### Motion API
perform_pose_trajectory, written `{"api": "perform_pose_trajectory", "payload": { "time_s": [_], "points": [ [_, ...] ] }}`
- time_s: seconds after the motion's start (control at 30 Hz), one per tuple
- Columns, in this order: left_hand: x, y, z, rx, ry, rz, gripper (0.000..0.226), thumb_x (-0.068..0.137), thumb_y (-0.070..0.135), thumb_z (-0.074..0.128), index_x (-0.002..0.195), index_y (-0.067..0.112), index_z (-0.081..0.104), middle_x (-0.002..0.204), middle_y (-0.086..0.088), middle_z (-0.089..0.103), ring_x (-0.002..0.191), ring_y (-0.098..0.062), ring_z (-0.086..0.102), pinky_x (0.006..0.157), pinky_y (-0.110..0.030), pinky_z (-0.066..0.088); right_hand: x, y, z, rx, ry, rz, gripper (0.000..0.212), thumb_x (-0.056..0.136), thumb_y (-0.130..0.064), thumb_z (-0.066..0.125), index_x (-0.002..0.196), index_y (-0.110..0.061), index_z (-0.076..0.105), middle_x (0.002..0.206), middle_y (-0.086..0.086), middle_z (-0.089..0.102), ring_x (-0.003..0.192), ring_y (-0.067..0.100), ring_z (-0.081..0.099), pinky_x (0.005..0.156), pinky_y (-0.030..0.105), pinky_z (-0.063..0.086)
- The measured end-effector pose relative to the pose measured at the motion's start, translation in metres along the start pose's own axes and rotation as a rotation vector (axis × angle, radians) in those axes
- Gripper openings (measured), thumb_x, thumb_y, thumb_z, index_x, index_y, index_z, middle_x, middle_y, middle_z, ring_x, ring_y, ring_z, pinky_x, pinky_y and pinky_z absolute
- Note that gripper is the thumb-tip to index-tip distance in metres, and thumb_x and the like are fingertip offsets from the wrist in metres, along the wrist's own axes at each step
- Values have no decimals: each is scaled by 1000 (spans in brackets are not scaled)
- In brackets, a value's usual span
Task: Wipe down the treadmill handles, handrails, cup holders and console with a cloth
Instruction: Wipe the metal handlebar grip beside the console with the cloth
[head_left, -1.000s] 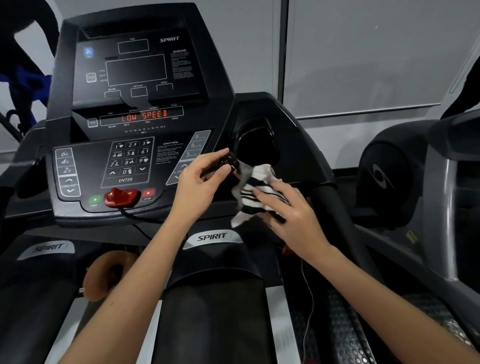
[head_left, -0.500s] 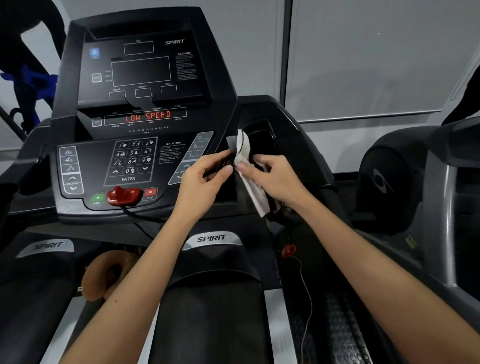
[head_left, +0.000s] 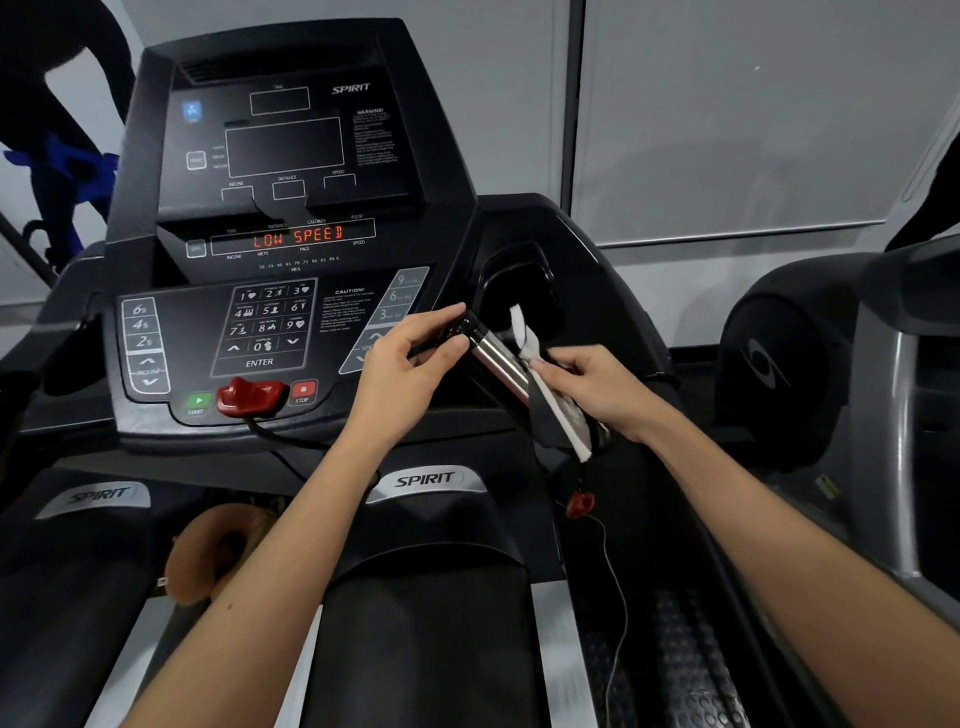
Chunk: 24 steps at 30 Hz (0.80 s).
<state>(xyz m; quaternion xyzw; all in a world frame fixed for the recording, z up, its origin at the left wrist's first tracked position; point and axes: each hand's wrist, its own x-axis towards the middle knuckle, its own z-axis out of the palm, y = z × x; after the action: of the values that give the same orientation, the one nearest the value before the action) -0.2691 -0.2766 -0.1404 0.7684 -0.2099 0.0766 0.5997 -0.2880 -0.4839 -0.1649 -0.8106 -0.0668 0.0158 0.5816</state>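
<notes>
While facing the console (head_left: 182, 332), left grip (head_left: 400, 374): clutching black top of steel bottle (head_left: 498, 358)
right grip (head_left: 597, 384): pinching white cloth (head_left: 566, 426) against bottle
cloth: lying along tilted bottle, just beside cup holder (head_left: 545, 275)

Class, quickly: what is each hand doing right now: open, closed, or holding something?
Left hand: grips the steel bottle by its black cap end.
Right hand: pinches the white cloth.
</notes>
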Motion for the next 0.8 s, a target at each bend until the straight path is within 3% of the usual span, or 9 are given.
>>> {"api": "perform_pose_trajectory", "payload": {
  "time_s": [0.13, 0.3, 0.47, 0.57, 0.67, 0.73, 0.8],
  "points": [
    [1, 1, 0, 1, 6, 2, 32, 88, 10, 61, 114, 29, 59, 116, 7, 62, 110, 1, 56, 87, -8, 43, 18, -33, 18, 92, 4, -126, 14, 92, -20, 55, 88, -17, 67, 74, -9, 66, 69, -2, 62, 65, 12, 48],
    [1, 2, -1, 9, -12, 2, 32, 88, 11, 61, 113, 30, 59, 115, 10, 62, 110, 2, 56, 88, -8, 43, 32, -32, 19, 270, -64, 36, 22, 95, -23, 50, 109, -14, 65, 87, 0, 70, 75, 7, 67, 70, 19, 54],
    [1, 2, -2, 12, -18, -2, 31, 88, 12, 61, 112, 33, 60, 113, 9, 63, 108, 2, 57, 89, -9, 43, 11, -2, -2, 180, -129, 138, 21, 94, -25, 50, 101, -17, 68, 83, -4, 69, 74, 5, 64, 68, 16, 51],
    [0, 2, -2, 11, -15, 0, 32, 88, 12, 61, 113, 32, 59, 112, 9, 63, 107, 3, 58, 88, -8, 43, 1, 5, -12, 60, -119, 70, 18, 93, -23, 53, 86, -20, 70, 76, -5, 65, 74, 4, 59, 71, 18, 46],
    [1, 1, -1, 8, -11, 4, 32, 88, 13, 61, 113, 33, 59, 112, 10, 62, 108, 2, 58, 89, -9, 43, 3, -10, -6, 34, -54, -72, 19, 91, -22, 56, 85, -10, 69, 74, -4, 64, 74, 3, 57, 73, 19, 45],
    [1, 0, -1, 10, -7, 8, 32, 88, 13, 62, 111, 35, 59, 112, 12, 62, 109, 2, 57, 89, -10, 43, 10, -25, 5, 50, -15, -172, 17, 92, -20, 56, 81, -15, 68, 67, -14, 64, 69, -4, 59, 68, 12, 45],
    [2, -1, -1, 5, -8, 13, 33, 88, 12, 62, 111, 35, 59, 114, 11, 62, 110, -1, 57, 90, -12, 44, 18, -36, 15, 98, 4, -191, 15, 92, -20, 55, 83, -18, 67, 68, -14, 66, 69, -3, 61, 67, 12, 47]
  ]
}}
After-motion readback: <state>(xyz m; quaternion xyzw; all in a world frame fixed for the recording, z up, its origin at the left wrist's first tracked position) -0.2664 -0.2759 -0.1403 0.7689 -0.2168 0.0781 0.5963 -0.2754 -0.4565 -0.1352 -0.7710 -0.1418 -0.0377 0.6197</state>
